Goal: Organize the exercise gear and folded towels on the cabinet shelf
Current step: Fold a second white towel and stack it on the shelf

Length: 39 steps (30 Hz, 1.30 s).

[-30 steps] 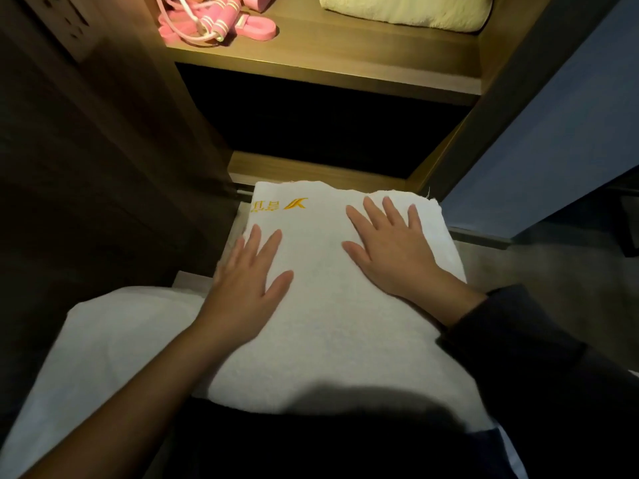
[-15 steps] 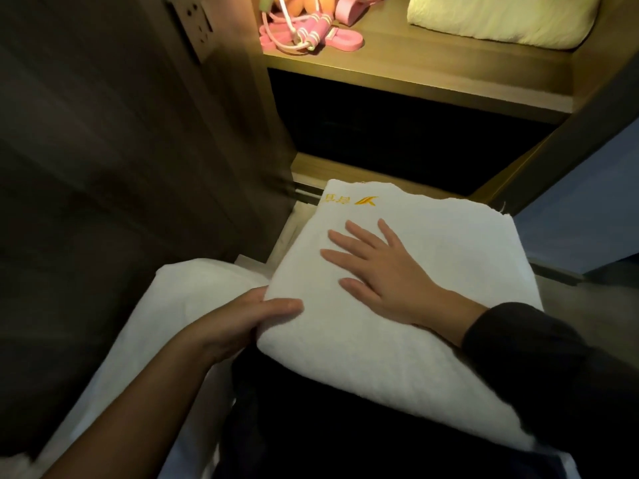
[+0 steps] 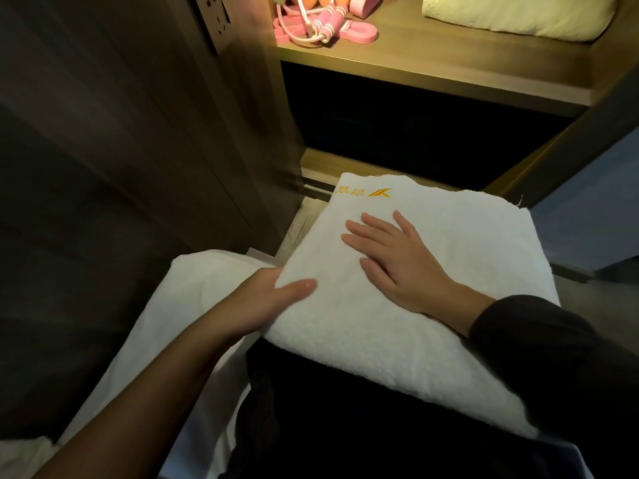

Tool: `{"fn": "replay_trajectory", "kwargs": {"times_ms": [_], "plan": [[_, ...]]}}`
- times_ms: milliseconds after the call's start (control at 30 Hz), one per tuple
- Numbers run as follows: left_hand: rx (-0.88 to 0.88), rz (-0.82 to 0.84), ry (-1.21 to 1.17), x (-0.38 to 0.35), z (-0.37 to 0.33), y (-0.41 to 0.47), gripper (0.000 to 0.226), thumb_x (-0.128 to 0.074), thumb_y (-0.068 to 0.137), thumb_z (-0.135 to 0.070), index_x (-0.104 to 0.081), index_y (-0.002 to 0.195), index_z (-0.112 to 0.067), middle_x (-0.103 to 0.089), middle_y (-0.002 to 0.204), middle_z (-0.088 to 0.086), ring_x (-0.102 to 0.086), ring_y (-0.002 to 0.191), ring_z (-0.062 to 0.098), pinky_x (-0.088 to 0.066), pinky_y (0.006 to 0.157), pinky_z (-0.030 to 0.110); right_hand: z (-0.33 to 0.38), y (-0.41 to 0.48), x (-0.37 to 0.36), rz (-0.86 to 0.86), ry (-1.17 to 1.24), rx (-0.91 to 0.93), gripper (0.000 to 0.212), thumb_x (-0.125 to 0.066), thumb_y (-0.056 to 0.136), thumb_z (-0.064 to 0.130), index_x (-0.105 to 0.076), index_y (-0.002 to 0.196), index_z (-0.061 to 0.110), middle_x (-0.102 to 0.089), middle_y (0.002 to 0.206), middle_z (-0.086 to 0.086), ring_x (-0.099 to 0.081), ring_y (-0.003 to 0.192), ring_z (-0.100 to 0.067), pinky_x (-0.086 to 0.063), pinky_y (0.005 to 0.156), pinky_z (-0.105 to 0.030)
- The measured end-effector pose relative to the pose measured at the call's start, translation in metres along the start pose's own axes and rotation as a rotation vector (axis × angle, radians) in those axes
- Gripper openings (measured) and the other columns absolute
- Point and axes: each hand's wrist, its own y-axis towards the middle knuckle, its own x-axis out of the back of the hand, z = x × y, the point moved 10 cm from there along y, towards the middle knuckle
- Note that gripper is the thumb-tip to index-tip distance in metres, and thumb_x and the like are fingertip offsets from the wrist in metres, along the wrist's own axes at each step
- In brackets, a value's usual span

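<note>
A folded white towel (image 3: 397,323) with a yellow embroidered logo lies across my lap, in front of the cabinet. My right hand (image 3: 394,264) rests flat on top of it, fingers straight and spread. My left hand (image 3: 266,299) grips the towel's near left edge, thumb on top and fingers tucked out of sight beneath. On the lit cabinet shelf (image 3: 449,60) above sit pink exercise gear (image 3: 325,25), a skipping rope and bands among it, at the left and a pale yellow folded towel (image 3: 518,12) at the right.
White fabric (image 3: 179,312) spreads at my lower left, beside the lap. A dark wood cabinet side (image 3: 138,133) with a wall socket (image 3: 216,15) stands at the left. Below the lit shelf is a dark compartment (image 3: 415,133). A blue-grey panel (image 3: 587,202) borders the right.
My left hand left the top of the towel and took hold of its left edge. The right hand stayed flat on top. The view shifted left and closer to the cabinet.
</note>
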Motion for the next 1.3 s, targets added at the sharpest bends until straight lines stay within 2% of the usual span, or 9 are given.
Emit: {"fn": "replay_trajectory", "kwargs": {"times_ms": [133,267,400,533,700,867,967,1133,1300], "plan": [[0.133,-0.16,0.065,0.006,0.027,0.004,0.033,-0.044,0.092,-0.06,-0.06,0.092,-0.031,-0.064,0.092,-0.015,-0.059,0.084,0.004,-0.043,0.067,0.023,0.001,0.001,-0.002,0.008,-0.006,-0.019,0.056,-0.017,0.099,0.043,-0.048,0.143,0.027,-0.035,0.156,0.005,-0.02,0.149,-0.015,-0.005,0.121,-0.053],[0.15,-0.307,0.49,0.007,0.027,0.004,0.021,-0.041,0.1,-0.048,-0.047,0.106,-0.028,-0.059,0.102,-0.005,-0.055,0.082,0.009,-0.049,0.079,0.03,-0.004,0.001,-0.006,0.09,-0.084,-0.091,0.062,-0.01,0.097,0.052,-0.035,0.15,0.033,-0.018,0.163,0.007,-0.004,0.151,-0.016,0.002,0.12,-0.054],[-0.245,-0.471,0.682,-0.018,-0.042,0.007,0.049,-0.053,0.096,-0.027,-0.033,0.141,-0.03,-0.039,0.147,-0.004,-0.047,0.125,0.018,-0.045,0.102,0.037,-0.019,-0.002,-0.002,0.174,-0.098,-0.137,0.059,-0.018,0.099,0.057,-0.015,0.155,0.037,0.0,0.165,0.007,0.005,0.151,-0.017,0.006,0.12,-0.052],[-0.507,-0.308,0.927,-0.087,-0.091,0.027,0.061,-0.031,0.1,-0.051,-0.008,0.154,-0.034,0.007,0.164,-0.006,0.007,0.151,0.018,-0.002,0.122,0.046,-0.073,-0.038,0.018,0.215,-0.165,-0.386,0.065,-0.026,0.098,0.06,-0.004,0.155,0.037,0.006,0.165,0.004,0.006,0.151,-0.023,0.005,0.119,-0.053],[-0.477,-0.226,1.127,-0.113,-0.074,0.047,0.067,-0.018,0.096,-0.062,0.003,0.155,-0.036,0.022,0.162,-0.003,0.022,0.148,0.021,0.003,0.12,0.053,-0.113,-0.124,0.04,0.231,-0.157,-0.677,0.073,-0.029,0.093,0.067,0.004,0.153,0.04,0.019,0.162,0.005,0.015,0.15,-0.027,0.0,0.117,-0.055],[-0.537,-0.222,1.213,-0.123,-0.077,0.047,0.072,-0.014,0.09,-0.066,-0.002,0.154,-0.036,0.017,0.163,-0.002,0.017,0.149,0.022,0.003,0.12,0.055,-0.102,-0.179,0.054,0.025,0.186,-0.893,0.078,-0.048,0.094,0.056,-0.006,0.155,0.031,-0.009,0.164,0.004,-0.02,0.148,-0.023,-0.027,0.115,-0.044],[-0.529,-0.224,1.16,-0.12,-0.081,0.045,0.07,-0.016,0.089,-0.064,-0.008,0.154,-0.037,0.013,0.163,-0.005,0.014,0.15,0.018,0.002,0.121,0.053,-0.104,-0.203,0.061,-0.1,0.418,-0.99,0.07,-0.057,0.094,0.04,-0.022,0.153,0.028,-0.036,0.153,0.003,-0.045,0.128,-0.017,-0.042,0.1,-0.038],[-0.53,-0.228,1.1,-0.119,-0.086,0.041,0.067,-0.02,0.09,-0.058,-0.015,0.153,-0.036,0.007,0.164,-0.006,0.011,0.15,0.015,0.001,0.121,0.05,-0.116,-0.239,0.077,-0.385,0.796,-1.165,0.056,-0.063,0.092,0.019,-0.042,0.144,0.023,-0.059,0.128,-0.001,-0.059,0.1,-0.013,-0.049,0.077,-0.027],[-0.52,-0.224,1.073,-0.118,-0.087,0.038,0.067,-0.021,0.089,-0.057,-0.02,0.153,-0.034,0.004,0.164,-0.007,0.009,0.151,0.015,0.001,0.121,0.05,-0.109,-0.252,0.053,-0.192,0.998,-1.228,0.04,-0.063,0.092,0.022,-0.054,0.131,0.02,-0.066,0.109,-0.004,-0.066,0.097,-0.023,-0.056,0.078,-0.038]]}}
